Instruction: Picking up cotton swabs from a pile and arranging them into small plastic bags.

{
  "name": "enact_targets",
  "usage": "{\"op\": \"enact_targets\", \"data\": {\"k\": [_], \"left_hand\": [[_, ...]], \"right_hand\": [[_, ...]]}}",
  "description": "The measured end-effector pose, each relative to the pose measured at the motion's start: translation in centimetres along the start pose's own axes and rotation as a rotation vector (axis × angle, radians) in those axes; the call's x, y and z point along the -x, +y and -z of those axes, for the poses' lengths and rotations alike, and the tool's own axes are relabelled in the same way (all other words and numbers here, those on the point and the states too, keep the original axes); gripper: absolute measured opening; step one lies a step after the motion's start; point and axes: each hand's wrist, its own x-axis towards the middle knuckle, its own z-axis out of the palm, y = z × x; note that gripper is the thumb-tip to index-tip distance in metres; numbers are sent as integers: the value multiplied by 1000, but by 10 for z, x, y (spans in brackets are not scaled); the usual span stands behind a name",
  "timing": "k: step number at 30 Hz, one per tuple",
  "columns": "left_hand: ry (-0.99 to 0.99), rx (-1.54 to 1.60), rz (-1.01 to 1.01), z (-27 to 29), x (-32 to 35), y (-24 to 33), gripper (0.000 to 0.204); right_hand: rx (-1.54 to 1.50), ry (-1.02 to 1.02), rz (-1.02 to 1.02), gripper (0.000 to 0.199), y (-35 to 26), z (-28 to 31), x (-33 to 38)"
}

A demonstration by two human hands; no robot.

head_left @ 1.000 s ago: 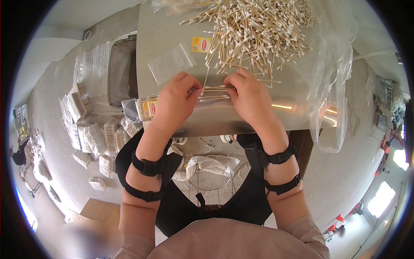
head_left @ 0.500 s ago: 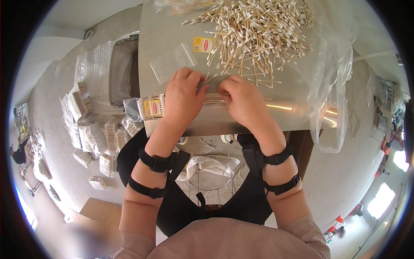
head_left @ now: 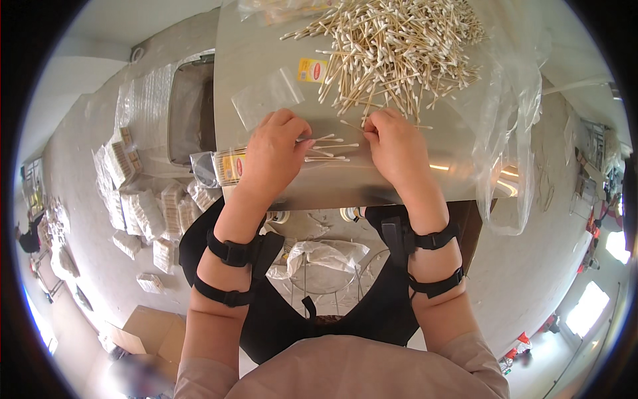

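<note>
My left hand is closed near the table's front edge, with a few cotton swabs sticking out to the right from its fingers. A couple of other swabs lie just below them on the metal table. My right hand is pinched at the near edge of a large heap of loose cotton swabs. One swab points left from its fingertips. Beside my left wrist, partly covered by it, sits a clear pack of swabs with a yellow label.
A clear zip bag and a yellow card lie on the table. Plastic sheeting hangs over its right side. On the floor to the left are a dark bin, several filled packs and a cardboard box.
My right hand has moved away from my left, to the right and toward the heap. Swab ends now show between the hands. My left hand has shifted slightly left.
</note>
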Motion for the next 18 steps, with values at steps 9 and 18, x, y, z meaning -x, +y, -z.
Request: {"op": "enact_targets", "data": {"k": [9,18], "left_hand": [[-15,48,47,-2,1,-2,8],[-9,9,-7,-3,2,0,7]], "right_hand": [[15,-2,42,5,-6,-2,1],[74,-33,33,5,-8,1,1]]}}
